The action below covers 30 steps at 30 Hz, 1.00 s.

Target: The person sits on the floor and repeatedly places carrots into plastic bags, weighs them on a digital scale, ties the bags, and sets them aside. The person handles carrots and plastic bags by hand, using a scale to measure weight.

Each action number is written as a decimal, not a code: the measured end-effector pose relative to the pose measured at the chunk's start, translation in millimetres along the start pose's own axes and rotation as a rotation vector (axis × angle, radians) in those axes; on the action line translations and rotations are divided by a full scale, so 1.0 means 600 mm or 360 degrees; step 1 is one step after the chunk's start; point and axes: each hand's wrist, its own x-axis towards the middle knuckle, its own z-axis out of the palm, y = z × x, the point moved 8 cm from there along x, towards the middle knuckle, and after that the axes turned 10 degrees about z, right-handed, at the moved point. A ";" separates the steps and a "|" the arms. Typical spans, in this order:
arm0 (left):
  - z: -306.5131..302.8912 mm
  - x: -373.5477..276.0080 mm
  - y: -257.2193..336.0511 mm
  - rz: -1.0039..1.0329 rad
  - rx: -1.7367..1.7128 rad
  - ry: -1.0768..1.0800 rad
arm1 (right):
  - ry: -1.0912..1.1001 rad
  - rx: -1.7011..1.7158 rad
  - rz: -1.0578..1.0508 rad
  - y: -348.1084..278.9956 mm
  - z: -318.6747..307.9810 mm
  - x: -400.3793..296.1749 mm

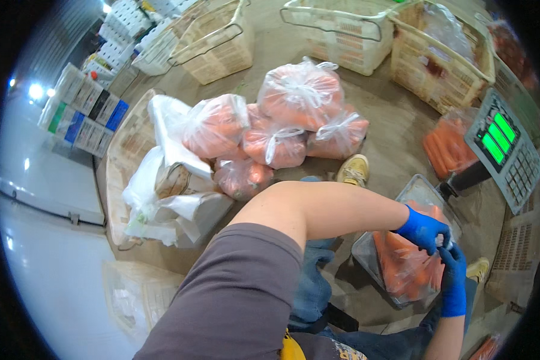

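A clear plastic bag of carrots (405, 270) lies on the metal pan of a floor scale (364, 252). At its gathered neck my left hand (424, 231), in a blue glove, pinches the twisted plastic. My right hand (453, 265), gloved the same way, meets it there with its fingertips on the neck. Much of the neck is hidden behind the fingers. The scale's display head (504, 148) stands on a post beyond the pan, with green lit panels and a keypad.
Several tied bags of carrots (301, 94) are heaped on the floor ahead. Another carrot bag (447, 141) rests behind the scale's post. Plastic crates (337, 40) stand at the back. To the left are a long crate with white bags (162, 189) and stacked boxes (83, 110).
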 end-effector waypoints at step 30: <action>-0.009 0.002 -0.066 -0.0441 0.0033 -0.0180 | -0.0512 -0.0091 0.0513 0.002 -0.007 -0.032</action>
